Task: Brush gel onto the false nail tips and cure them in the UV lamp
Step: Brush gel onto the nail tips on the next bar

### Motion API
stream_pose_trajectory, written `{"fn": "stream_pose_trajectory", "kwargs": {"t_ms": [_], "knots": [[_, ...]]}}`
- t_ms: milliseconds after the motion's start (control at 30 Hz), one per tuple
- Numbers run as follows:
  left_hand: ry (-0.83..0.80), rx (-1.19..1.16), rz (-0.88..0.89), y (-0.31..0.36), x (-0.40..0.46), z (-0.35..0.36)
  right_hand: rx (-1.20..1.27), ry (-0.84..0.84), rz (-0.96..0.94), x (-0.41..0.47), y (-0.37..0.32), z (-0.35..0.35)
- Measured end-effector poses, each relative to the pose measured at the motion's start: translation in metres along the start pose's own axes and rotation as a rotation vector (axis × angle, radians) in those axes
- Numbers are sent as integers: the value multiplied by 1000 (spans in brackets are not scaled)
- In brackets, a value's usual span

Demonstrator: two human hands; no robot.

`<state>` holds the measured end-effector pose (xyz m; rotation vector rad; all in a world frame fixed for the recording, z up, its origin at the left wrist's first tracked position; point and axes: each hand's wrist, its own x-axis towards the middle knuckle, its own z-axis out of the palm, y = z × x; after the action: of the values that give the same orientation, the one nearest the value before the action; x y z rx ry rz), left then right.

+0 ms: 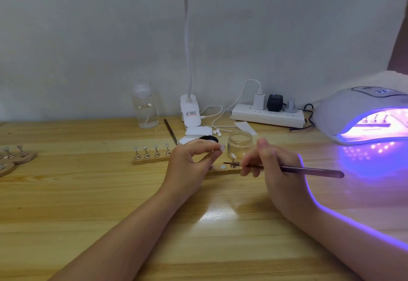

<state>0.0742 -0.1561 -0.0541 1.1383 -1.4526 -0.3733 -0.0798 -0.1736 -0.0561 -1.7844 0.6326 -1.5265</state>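
My left hand (194,159) pinches a small stand with a clear false nail tip (222,147) on it, lifted just above a wooden strip (152,159). That strip carries several more tips on metal stands (146,152). My right hand (273,161) grips a thin dark gel brush (309,169), whose tip points left beneath the held nail. Another tip on its stand (233,159) is upright between my hands. At the right the UV lamp (362,115) glows purple, with a strip of stands inside it.
A small glass jar (240,142) and a black lid (208,139) sit just behind my hands. Further back are a clear bottle (145,106), a desk-lamp base (190,110), a power strip (268,116) and a spare brush (170,131). Round wooden stands (21,156) lie far left.
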Motion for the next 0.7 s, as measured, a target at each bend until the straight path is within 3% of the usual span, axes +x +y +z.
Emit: {"fn": "stream_pose_trajectory", "kwargs": {"t_ms": [167, 333, 467, 600, 700], "knots": [[-35, 7, 18, -1, 0, -1, -141, 0, -64, 3, 1, 0], [-51, 28, 19, -2, 0, -1, 3, 42, -10, 1, 2, 1], [-49, 30, 29, -3, 1, 1, -107, 21, -73, 3, 3, 1], [-47, 36, 17, -2, 0, 1, 31, 70, -13, 2, 3, 3], [-46, 50, 29, -2, 0, 0, -35, 71, -56, 3, 4, 1]]}}
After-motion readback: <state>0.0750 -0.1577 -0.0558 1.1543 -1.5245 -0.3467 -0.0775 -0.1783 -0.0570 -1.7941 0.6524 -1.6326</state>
